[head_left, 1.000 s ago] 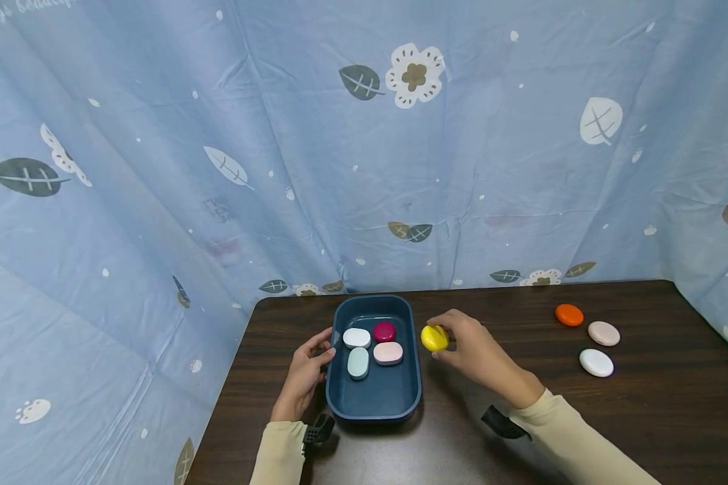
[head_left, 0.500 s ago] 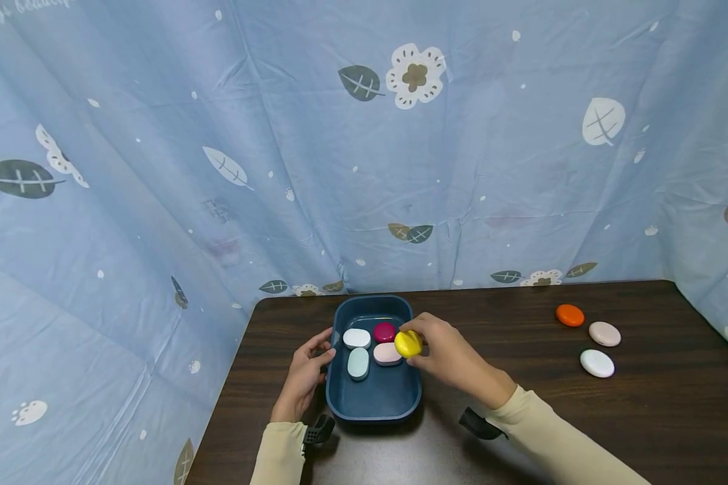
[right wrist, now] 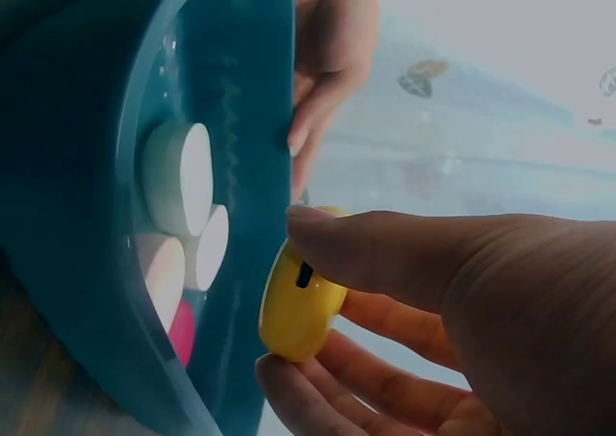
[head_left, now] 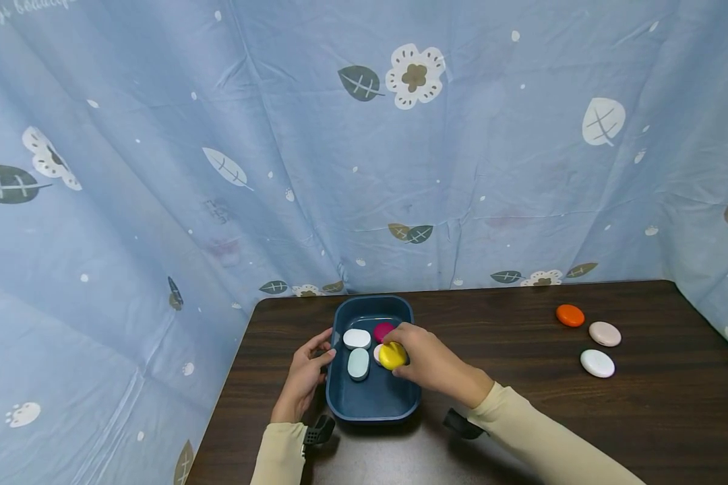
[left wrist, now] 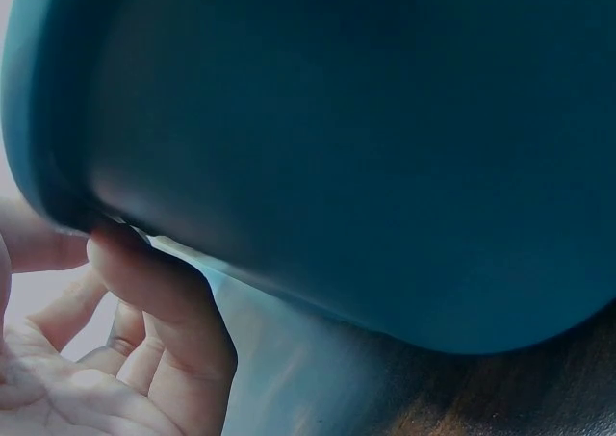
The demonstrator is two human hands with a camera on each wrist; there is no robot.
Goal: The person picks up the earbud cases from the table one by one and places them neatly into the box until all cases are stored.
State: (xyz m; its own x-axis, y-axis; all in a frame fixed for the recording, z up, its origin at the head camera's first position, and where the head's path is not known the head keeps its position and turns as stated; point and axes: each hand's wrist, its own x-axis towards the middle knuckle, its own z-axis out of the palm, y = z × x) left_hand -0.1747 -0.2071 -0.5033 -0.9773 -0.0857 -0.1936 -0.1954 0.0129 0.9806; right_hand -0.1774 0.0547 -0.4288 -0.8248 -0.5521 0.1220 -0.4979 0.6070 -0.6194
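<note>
**Two hands at the blue tray, yellow case held over it**

Two hands work at the dark blue tray (head_left: pixel 373 397), which sits on the brown bench (head_left: pixel 522 417) close to its far left corner. The right hand (head_left: pixel 427 364) reaches in over the tray's right rim, its grip closed on a yellow case (head_left: pixel 392 356) pinched between thumb and fingers; the right wrist view shows the case (right wrist: pixel 298 306) held edge-on just inside the tray wall (right wrist: pixel 250 118). The left hand (head_left: pixel 303 377) rests against the tray's left rim, its fingers curled round the edge and its thumb (left wrist: pixel 159 301) pressed under the lip (left wrist: pixel 58 200), so that grip is grasping the tray.

Inside the tray lie a white case (head_left: pixel 356 338), a pale green case (head_left: pixel 358 364) and a magenta case (head_left: pixel 382 330). A pinkish case lies mostly hidden beneath the yellow one. These crowd the tray's far half, right under the right hand; the near half of the tray floor shows bare.

Well apart, near the bench's far right corner, lie an orange case (head_left: pixel 569 315), a beige case (head_left: pixel 604 333) and another white case (head_left: pixel 597 363). The broad stretch of bench between them and the tray holds only the right sleeve (head_left: pixel 552 444). A blue patterned curtain (head_left: pixel 364 148) hangs close along the far and left edges.
</note>
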